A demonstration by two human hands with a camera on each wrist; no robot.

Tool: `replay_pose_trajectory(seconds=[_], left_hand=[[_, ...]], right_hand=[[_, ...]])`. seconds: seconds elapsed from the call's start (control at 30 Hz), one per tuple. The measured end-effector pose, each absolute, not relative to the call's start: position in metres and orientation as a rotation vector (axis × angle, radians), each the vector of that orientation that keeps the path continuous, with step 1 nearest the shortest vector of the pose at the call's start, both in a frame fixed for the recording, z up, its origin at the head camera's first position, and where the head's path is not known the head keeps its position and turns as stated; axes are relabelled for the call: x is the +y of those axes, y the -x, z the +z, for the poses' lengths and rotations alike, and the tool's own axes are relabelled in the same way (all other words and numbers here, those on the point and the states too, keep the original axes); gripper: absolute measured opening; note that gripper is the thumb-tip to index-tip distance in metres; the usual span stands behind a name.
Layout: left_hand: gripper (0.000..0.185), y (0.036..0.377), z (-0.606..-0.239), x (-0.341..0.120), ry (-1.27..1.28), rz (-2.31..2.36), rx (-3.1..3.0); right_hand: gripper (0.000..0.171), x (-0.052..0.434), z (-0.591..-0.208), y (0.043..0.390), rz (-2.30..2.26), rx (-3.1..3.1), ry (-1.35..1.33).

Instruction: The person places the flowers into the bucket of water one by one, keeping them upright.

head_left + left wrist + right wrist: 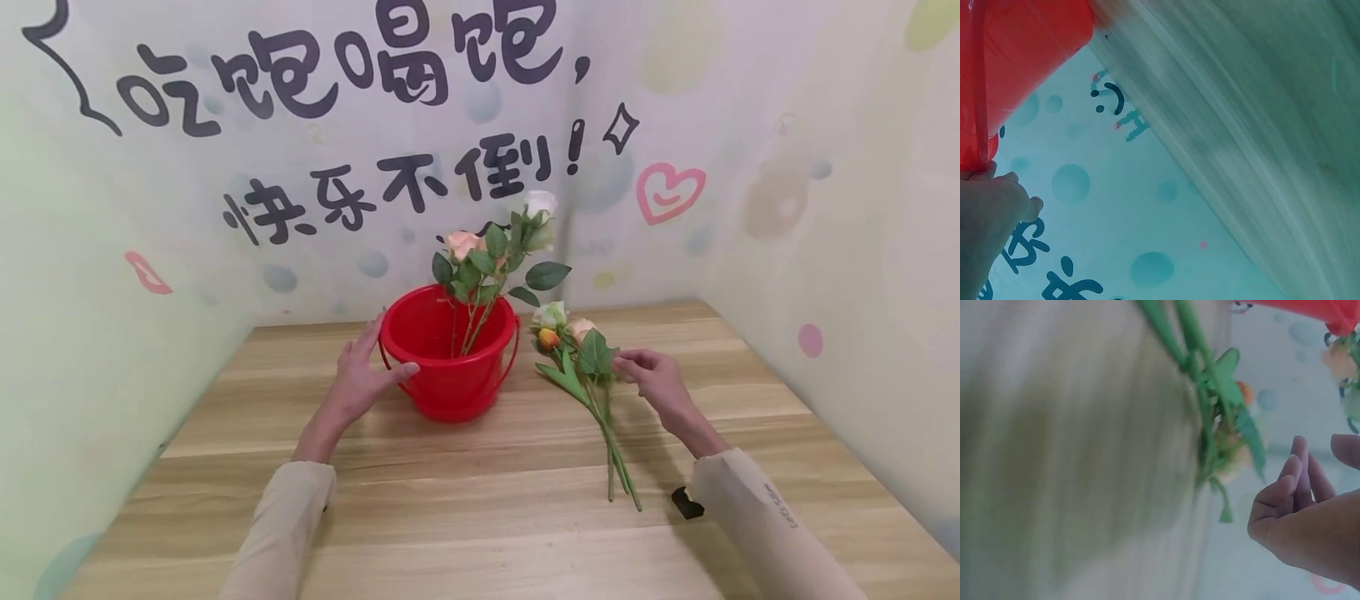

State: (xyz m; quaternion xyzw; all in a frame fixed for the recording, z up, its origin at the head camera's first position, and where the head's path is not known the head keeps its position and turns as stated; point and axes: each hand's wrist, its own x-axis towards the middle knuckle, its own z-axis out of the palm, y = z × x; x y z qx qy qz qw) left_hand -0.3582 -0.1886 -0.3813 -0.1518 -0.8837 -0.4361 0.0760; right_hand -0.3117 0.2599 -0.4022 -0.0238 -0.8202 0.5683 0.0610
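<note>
A red bucket (450,383) stands upright on the wooden table, with a peach rose (462,243) and a white rose (540,202) on leafy stems leaning up out of it. My left hand (360,385) rests against the bucket's left side, thumb and fingers spread along its rim. To the bucket's right lies a small bunch of flowers: a pale rose (551,314), an orange tulip (548,338) and a peach rose (582,329). Beside their green leaves is my right hand (654,379). In the right wrist view its thumb stands apart from loosely bent fingers, with nothing between them.
The flower stems (617,454) reach across the table (465,525) toward the front. A small black object (687,503) shows by my right sleeve. Printed walls with lettering (412,183) close in the table at the back and on both sides.
</note>
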Motion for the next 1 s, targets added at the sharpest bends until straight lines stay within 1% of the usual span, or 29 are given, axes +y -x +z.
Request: replay_pose_trajectory(seconds=[0.17,0.37,0.7,1.0], left_hand=[[0.108,0.358,-0.381,-0.189,0.463,-1.309,-2.637],[0.108,0.358,-0.382,-0.189,0.458,-1.304,-2.644],[0.11,0.357,-0.383,-0.188,0.452,-1.292,-2.646],[0.11,0.358,-0.382,-0.188,0.445,-1.297,-2.65]], right_hand=[[0.044,0.266,-0.414,0.31,1.731,-2.545,0.074],[0.041,0.265,-0.424,0.308,1.735,-2.625,-0.004],[0.032,0.257,-0.425,0.314,1.71,-2.708,-0.03],[0.034,0.255,-0.425,0.317,1.616,-2.783,-0.022]])
